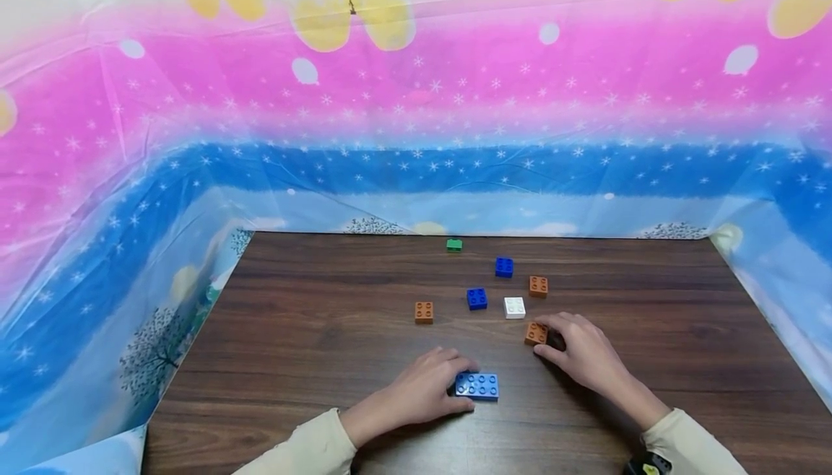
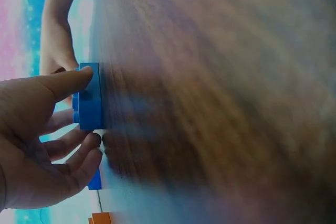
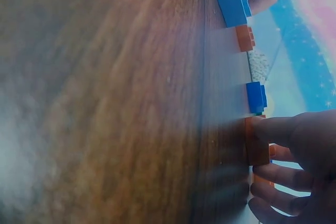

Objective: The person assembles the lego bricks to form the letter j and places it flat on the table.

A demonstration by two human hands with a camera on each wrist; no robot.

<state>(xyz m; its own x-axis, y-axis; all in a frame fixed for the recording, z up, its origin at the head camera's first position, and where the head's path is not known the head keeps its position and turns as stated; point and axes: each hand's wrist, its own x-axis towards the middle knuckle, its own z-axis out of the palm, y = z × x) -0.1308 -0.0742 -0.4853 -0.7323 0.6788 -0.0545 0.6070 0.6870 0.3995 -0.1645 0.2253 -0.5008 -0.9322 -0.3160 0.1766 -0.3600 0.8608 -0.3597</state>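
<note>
My left hand [image 1: 424,387] pinches a long light-blue building brick [image 1: 478,386] at its left end, studs up on the table. The left wrist view shows the thumb on the near side of this brick [image 2: 90,98]. Farther right, my right hand [image 1: 583,351] pinches an orange building brick [image 1: 536,333] between thumb and fingers. In the right wrist view the thumb lies against the orange brick's near face [image 3: 255,148]. Just beyond it sits a white brick [image 1: 514,307], apart from the fingers.
Beyond the hands stand two dark-blue bricks [image 1: 477,298], a second orange brick [image 1: 538,286], a third orange brick [image 1: 424,312] to the left, and a green brick [image 1: 454,245] near the back edge. A patterned cloth [image 1: 416,164] walls the wooden table [image 1: 292,359].
</note>
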